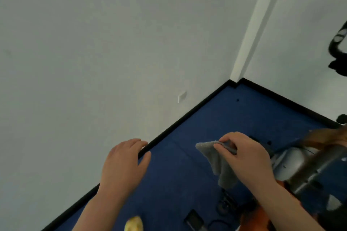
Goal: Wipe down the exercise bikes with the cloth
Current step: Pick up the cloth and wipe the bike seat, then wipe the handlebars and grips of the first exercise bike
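Note:
My right hand (246,157) pinches a grey cloth (217,163) that hangs down in the air over the blue floor. My left hand (124,165) is held out in front of the wall, palm down, fingers slightly apart, holding nothing. An exercise bike (304,170) with a silver and dark frame and orange parts sits at the lower right, partly behind my right arm. The cloth is to the left of the bike and does not touch it. Black handlebars (339,50) of another machine show at the right edge.
White walls (112,43) meet at a corner with a black skirting board (187,116) along the blue carpet (216,118). A yellow object (134,224) lies at the bottom edge. Dark bike pedal parts (195,219) sit on the floor at the bottom centre.

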Tool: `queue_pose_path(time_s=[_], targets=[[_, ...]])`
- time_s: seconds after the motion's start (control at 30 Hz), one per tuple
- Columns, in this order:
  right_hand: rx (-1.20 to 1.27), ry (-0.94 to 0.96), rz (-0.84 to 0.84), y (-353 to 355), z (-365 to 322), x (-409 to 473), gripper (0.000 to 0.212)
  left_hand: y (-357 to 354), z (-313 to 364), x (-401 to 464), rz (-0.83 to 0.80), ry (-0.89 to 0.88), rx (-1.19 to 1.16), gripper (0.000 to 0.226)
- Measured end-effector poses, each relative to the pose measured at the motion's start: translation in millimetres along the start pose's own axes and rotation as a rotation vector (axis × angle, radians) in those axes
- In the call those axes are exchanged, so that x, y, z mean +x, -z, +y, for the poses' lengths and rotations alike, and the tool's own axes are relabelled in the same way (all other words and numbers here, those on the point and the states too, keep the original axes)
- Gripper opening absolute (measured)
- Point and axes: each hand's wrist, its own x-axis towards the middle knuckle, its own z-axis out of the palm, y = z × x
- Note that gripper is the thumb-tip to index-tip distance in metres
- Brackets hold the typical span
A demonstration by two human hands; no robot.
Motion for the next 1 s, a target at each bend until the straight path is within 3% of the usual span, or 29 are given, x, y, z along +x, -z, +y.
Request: queue_pose_path(time_s=[0.23, 0.43, 0.67, 1.0], targets=[[-0.075, -0.287, 0.165, -21.5, -8.2, 88.9, 0.008, -8.6, -1.3, 187.2, -0.1, -0.289, -0.059, 0.036], [-0.204, -0.472, 0.297, 0.1, 1.2, 149.9, 0.009, -11.3, 59.9, 304.5, -0.171, -0.567, -0.115, 0.033], [-0.337, -0.593, 0.428, 27.7, 45.2, 196.2, 0.011, -50.4, 169.5, 377.6, -0.243, -0.839, -0.155, 0.035], [-0.371, -0.779, 0.548, 80.6, 138.0, 250.7, 0.01, -100.7, 308.2, 437.1, -0.347, -1.085, -0.225, 0.035]])
